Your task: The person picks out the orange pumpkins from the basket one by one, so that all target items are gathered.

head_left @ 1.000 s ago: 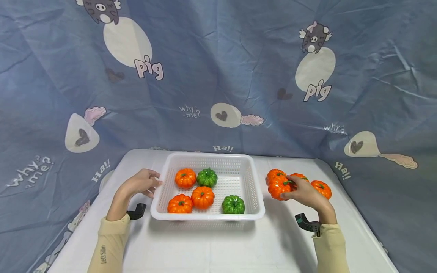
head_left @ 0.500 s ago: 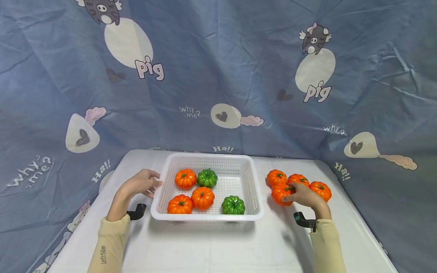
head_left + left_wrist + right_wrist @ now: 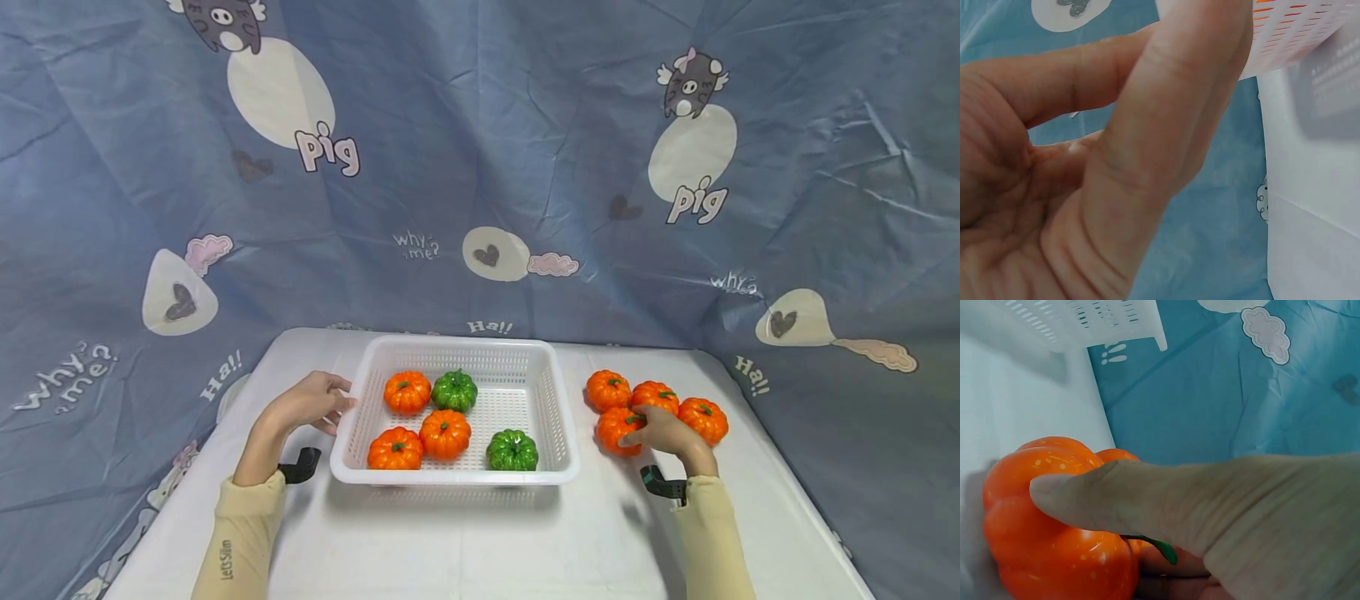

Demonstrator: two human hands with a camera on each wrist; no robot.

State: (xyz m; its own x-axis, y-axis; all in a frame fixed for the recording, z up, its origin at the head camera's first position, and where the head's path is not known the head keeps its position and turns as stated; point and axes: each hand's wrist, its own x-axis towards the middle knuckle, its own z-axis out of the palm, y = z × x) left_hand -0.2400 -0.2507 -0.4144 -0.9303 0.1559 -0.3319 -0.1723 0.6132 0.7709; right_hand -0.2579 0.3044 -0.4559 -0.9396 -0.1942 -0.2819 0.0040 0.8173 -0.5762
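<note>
My right hand (image 3: 667,432) holds a small shiny orange pumpkin (image 3: 615,430) at the right of the table. In the right wrist view, the thumb (image 3: 1085,497) presses on the pumpkin's near side, and other fingers show behind its green stem (image 3: 1160,547). The pumpkin appears to sit on the table, close to another orange pumpkin (image 3: 607,391). At the left, my left hand (image 3: 307,402) has loosely bent fingers, their tips at the left rim of the white plastic basket (image 3: 450,477). Whether they touch it cannot be told.
Inside the basket lie orange pumpkins (image 3: 445,434) and green pumpkins (image 3: 512,451). Two more orange pumpkins (image 3: 656,398) (image 3: 703,420) stand at the back right. A blue printed cloth (image 3: 420,183) hangs behind the white table (image 3: 465,542).
My right hand has lowered the orange pumpkin toward the table, a little nearer to me, then stayed almost still. The pumpkin behind it now shows fully. The left hand has not moved.
</note>
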